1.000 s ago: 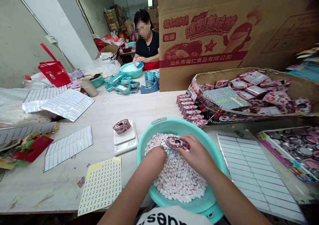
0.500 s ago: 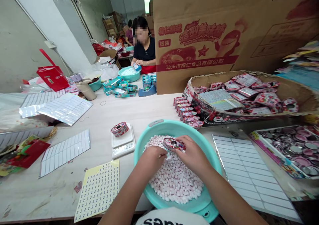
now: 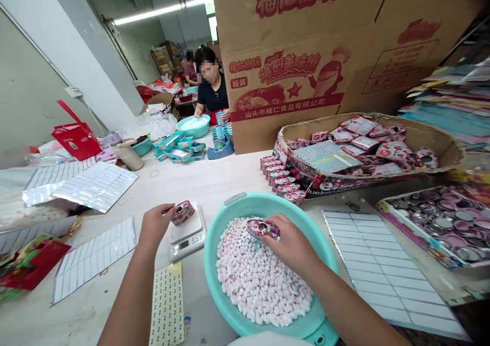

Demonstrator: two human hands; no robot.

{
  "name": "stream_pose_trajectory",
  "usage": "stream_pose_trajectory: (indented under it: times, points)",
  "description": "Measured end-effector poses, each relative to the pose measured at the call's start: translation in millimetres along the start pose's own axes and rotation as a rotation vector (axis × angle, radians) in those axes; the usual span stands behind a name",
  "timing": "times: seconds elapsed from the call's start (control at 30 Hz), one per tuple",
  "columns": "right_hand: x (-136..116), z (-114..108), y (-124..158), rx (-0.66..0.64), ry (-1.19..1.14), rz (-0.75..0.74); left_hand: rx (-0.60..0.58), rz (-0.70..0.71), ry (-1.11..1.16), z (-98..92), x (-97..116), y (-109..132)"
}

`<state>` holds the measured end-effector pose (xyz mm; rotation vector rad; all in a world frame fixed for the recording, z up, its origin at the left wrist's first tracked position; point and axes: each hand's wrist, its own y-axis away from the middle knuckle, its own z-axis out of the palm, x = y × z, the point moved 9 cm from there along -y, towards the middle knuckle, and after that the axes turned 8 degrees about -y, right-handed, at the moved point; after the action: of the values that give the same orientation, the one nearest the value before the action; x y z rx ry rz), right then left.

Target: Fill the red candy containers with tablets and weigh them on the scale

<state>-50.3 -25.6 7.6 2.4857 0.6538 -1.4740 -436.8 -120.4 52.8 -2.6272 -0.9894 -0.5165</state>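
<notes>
Nearest: yellow sheet (image 3: 167, 305) printed with 2s, lying left of the turquoise basin (image 3: 213, 285). Basin holds a mass of small white-pink candies (image 3: 264, 285). Right of it, a silver-edged panelled sheet (image 3: 386, 269).

Right hand (image 3: 293, 244): grasping a red patterned box (image 3: 253, 225) by its right end, above the candies, round opening facing up.

Left hand (image 3: 155, 222): thumb and fingertips pinched on the left end of a similar box (image 3: 184, 214), at the pan of the white scale (image 3: 187, 245); cannot tell whether this box rests on the pan or is lifted. Scale readout not legible.

Beyond the basin: row of like boxes (image 3: 282, 180), standing against a cut-down carton (image 3: 451, 151) full of more such packs. Behind, a tall printed carton (image 3: 264, 45). Farther, a seated co-worker (image 3: 214, 97) at another basin (image 3: 201, 133).
</notes>
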Motion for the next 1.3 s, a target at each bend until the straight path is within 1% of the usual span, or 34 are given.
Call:
stream_pose_trajectory:
  times: [0.13, 0.3, 0.4, 0.5, 0.57, 0.6, 0.67, 0.7, 0.73, 0.8, 0.87, 0.93, 1.03, 1.13, 1.2, 1.3]
  points:
    - [0.6, 0.1, 0.0, -0.007, -0.004, 0.008, -0.031, 0.037, -0.043, 14.1, 2.3, -11.3]
    - [0.4, -1.4, 1.1, -0.002, -0.017, 0.015, -0.068, 0.112, -0.079, 19.6, 5.4, -16.0]
    - [-0.1, -2.2, 1.4, 0.0, -0.028, 0.018, -0.04, 0.117, -0.084, 14.2, 6.7, -12.6]
    - [0.0, -2.8, 2.0, 0.002, -0.028, 0.023, 0.05, 0.091, -0.083, -3.8, 3.8, -1.1]
    - [0.9, -2.7, 2.6, 0.001, -0.024, 0.024, 0.141, 0.043, -0.08, -21.8, -5.5, 13.4]
    - [1.6, -2.8, 3.0, 0.002, -0.024, 0.024, 0.193, -0.003, -0.075, -31.0, -14.2, 22.7]
    - [2.7, -2.8, 3.7, 0.002, -0.034, 0.015, 0.261, -0.142, -0.07, -43.0, -39.8, 44.4]
    - [3.1, -2.5, 3.9, -0.001, -0.041, 0.01, 0.261, -0.218, -0.077, -43.6, -54.7, 55.6]
    - [3.5, -2.2, 4.0, -0.003, -0.047, 0.007, 0.236, -0.284, -0.09, -40.4, -69.4, 66.2]
    - [3.9, -0.9, 4.0, -0.015, -0.046, 0.005, 0.156, -0.364, -0.128, -28.2, -94.5, 84.6]
    - [3.7, 1.7, 3.6, -0.034, -0.035, 0.001, 0.104, -0.393, -0.152, -16.4, -112.9, 98.2]
    - [3.8, 5.0, 3.4, -0.059, -0.027, -0.002, 0.087, -0.412, -0.153, -9.0, -126.1, 107.0]
    - [6.4, 7.7, 3.0, -0.076, -0.014, 0.0, 0.062, -0.436, -0.159, -2.6, -138.3, 111.3]
    - [9.8, 7.4, 1.4, -0.071, 0.006, 0.0, 0.033, -0.433, -0.158, 1.7, -142.5, 107.5]
    - [13.0, 6.8, -0.1, -0.064, 0.011, 0.009, 0.036, -0.416, -0.132, 2.8, -140.5, 102.1]
    - [19.0, 7.4, -1.7, -0.06, 0.018, 0.03, 0.088, -0.388, -0.063, -0.7, -129.0, 89.5]
